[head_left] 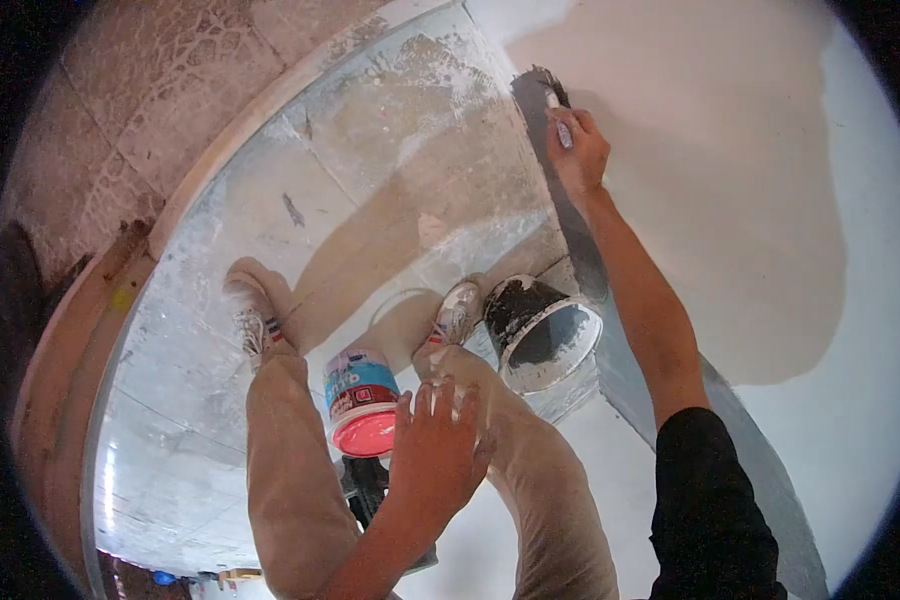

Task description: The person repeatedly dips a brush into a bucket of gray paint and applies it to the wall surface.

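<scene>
My right hand is closed around the handle of a paintbrush. The dark bristles press on a wet grey band along the foot of the pale wall. My left hand hangs by my bent knee with its fingers spread and nothing in them. Beside its fingertips stands a paint tub with a red lid and a blue and dark red label. A paint-smeared black bucket stands close to the wall, its mouth showing dark grey inside.
My shoes are planted on a paint-splashed floor. A curved edge borders this floor on the left, with brownish tiles beyond. A dark object lies between my legs, partly hidden by my left arm.
</scene>
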`<state>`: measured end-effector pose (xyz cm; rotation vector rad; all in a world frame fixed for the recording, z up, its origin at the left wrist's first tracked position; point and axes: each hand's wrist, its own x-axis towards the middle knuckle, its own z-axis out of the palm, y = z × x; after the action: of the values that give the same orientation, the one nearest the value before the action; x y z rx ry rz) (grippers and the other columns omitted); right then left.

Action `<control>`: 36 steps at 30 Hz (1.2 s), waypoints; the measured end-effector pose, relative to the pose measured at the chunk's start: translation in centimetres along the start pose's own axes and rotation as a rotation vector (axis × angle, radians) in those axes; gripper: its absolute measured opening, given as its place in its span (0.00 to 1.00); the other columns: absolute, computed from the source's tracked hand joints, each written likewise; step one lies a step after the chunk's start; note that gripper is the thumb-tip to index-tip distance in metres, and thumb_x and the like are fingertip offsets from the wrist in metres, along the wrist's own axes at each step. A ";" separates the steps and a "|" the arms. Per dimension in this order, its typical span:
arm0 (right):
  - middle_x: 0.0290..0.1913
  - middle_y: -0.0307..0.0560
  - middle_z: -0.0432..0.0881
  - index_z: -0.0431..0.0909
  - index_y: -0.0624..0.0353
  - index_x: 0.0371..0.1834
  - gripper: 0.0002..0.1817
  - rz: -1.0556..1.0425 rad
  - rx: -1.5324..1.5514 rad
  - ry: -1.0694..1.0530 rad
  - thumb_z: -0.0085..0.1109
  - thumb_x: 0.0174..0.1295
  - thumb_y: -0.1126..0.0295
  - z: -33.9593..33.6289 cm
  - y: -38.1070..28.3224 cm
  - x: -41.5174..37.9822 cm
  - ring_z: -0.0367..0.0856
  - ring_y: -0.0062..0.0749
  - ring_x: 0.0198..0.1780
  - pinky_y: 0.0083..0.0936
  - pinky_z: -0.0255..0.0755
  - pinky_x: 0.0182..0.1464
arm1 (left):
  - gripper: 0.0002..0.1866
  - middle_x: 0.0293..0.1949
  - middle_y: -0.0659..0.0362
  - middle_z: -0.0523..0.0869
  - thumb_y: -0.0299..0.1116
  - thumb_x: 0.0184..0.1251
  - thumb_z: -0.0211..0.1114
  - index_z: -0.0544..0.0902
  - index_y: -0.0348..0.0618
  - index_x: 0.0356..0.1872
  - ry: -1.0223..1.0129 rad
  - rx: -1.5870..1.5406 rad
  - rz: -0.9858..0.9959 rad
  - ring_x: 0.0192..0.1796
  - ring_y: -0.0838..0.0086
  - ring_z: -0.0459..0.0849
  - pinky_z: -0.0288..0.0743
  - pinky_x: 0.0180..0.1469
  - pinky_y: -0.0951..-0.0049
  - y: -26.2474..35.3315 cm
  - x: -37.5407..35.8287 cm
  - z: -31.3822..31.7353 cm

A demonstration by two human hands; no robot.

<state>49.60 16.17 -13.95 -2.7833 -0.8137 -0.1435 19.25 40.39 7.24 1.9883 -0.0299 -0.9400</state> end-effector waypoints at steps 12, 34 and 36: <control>0.41 0.43 0.86 0.86 0.48 0.44 0.12 0.067 -0.013 0.053 0.67 0.58 0.76 -0.3 -2.2 0.5 0.88 0.38 0.38 0.29 0.82 0.40 | 0.31 0.68 0.41 0.70 0.47 0.70 0.62 0.71 0.38 0.67 -0.068 -0.014 -0.025 0.69 0.46 0.69 0.60 0.70 0.44 0.0 0.2 -0.1; 0.51 0.41 0.81 0.85 0.45 0.51 0.19 0.180 -0.031 -0.299 0.68 0.54 0.70 6.0 0.2 -0.4 0.83 0.42 0.52 0.41 0.77 0.53 | 0.29 0.64 0.41 0.73 0.48 0.72 0.60 0.73 0.37 0.65 -0.007 -0.008 -0.020 0.67 0.46 0.72 0.61 0.70 0.44 -0.2 0.4 -0.6; 0.51 0.42 0.81 0.85 0.46 0.51 0.19 0.203 -0.062 -0.243 0.69 0.53 0.72 4.1 -1.1 -0.2 0.84 0.42 0.51 0.40 0.78 0.51 | 0.29 0.64 0.42 0.73 0.48 0.72 0.60 0.74 0.37 0.65 -0.004 -0.018 -0.017 0.67 0.46 0.71 0.61 0.70 0.44 -0.1 0.3 -0.7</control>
<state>48.97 17.95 -17.71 -2.9594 -0.5801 0.2125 19.87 40.87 7.25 1.9730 -0.0072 -0.9519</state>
